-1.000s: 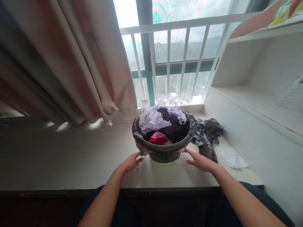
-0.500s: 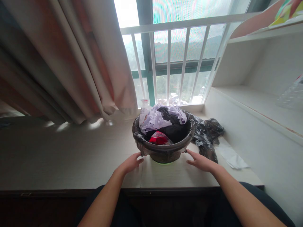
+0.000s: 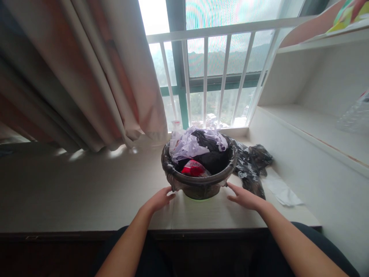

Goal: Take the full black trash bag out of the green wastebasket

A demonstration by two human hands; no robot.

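Note:
A small round waste bin point(image 3: 198, 184) lined with a dark plastic bag stands on the pale desk point(image 3: 86, 192) near the window. Crumpled white paper point(image 3: 190, 144), a red wrapper point(image 3: 192, 168) and dark scraps fill it. My left hand point(image 3: 158, 200) lies just left of the bin's base, fingers stretched toward it. My right hand point(image 3: 245, 198) is at the bin's right side, fingers apart and pointing at the rim. Neither hand holds anything.
A crumpled dark plastic bag point(image 3: 252, 165) and a white paper scrap point(image 3: 282, 190) lie to the right of the bin. A curtain point(image 3: 86, 77) hangs at the left, a barred window point(image 3: 213, 73) behind, white shelves point(image 3: 317, 127) on the right.

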